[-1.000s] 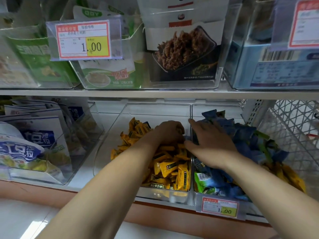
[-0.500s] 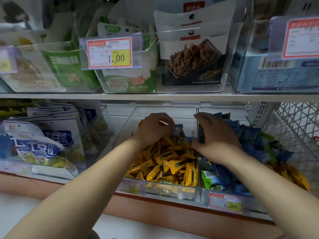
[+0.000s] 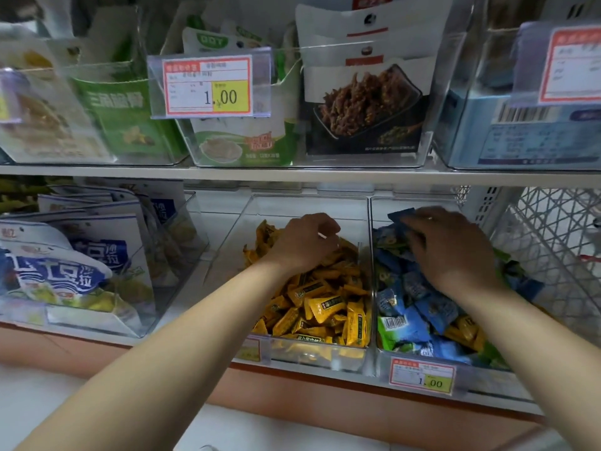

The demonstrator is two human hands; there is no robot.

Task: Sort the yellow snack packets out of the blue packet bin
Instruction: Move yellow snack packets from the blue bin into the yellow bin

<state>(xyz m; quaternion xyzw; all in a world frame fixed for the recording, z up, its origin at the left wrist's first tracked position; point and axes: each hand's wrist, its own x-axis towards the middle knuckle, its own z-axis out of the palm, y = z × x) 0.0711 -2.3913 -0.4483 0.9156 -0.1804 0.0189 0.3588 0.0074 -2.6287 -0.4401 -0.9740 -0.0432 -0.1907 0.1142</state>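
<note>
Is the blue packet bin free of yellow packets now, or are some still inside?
Some are still inside: yellow packets lie among blue packets at the front right of the blue bin.

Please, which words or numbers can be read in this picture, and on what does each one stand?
"1.00": upper price tag, clipped on a clear upper-shelf bin.
"1.00": lower price tag, on the front of the blue packet bin.
Too blurred to read: small print on both tags, the green pouch logo, Chinese print on the blue-white bags, the right-hand tag.
</note>
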